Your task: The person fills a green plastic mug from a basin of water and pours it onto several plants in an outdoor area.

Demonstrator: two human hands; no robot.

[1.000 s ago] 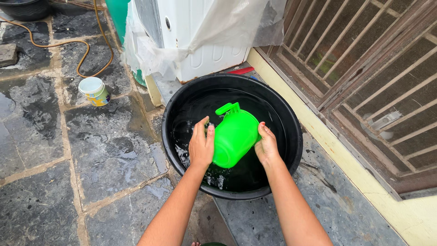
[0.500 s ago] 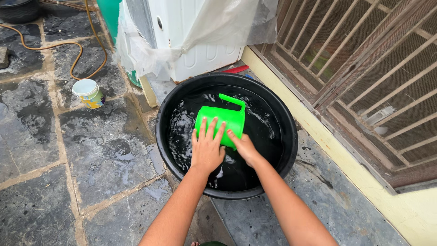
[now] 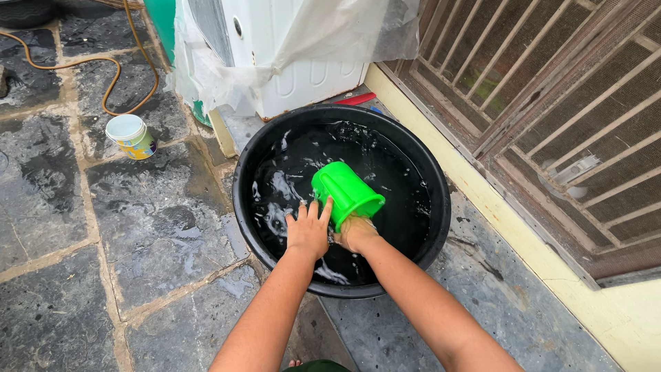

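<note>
Since half a second ago green jug (image 3: pixel 346 191) tipped lower into black basin (image 3: pixel 248 165), long axis slanting, flat end toward lower right, left hand (image 3: pixel 309 229) spread against it, right hand (image 3: pixel 357 233) cupping it underneath in water.

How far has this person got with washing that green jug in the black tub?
Done: the black tub holds water.
In hand: the green jug lies tilted in it, left hand against its side, right hand at its mouth, both wet.
Left: it is not yet lifted out or set aside.
</note>
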